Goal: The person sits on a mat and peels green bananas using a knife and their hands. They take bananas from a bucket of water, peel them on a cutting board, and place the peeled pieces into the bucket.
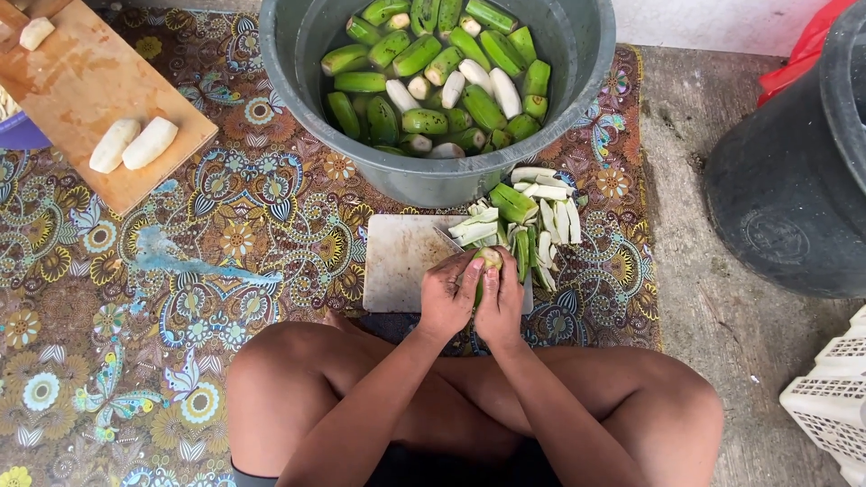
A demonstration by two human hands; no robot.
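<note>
I sit cross-legged with both hands over a white cutting board. My right hand grips a green banana whose cut tip shows pale flesh. My left hand presses against the banana from the left, and a knife blade sticks out above its fingers. Green peel strips lie heaped just beyond my hands, at the board's right edge.
A grey tub of water holds several green and peeled bananas. Two peeled bananas lie on a wooden board at the far left. A dark barrel and a white crate stand on the right. A patterned mat covers the floor.
</note>
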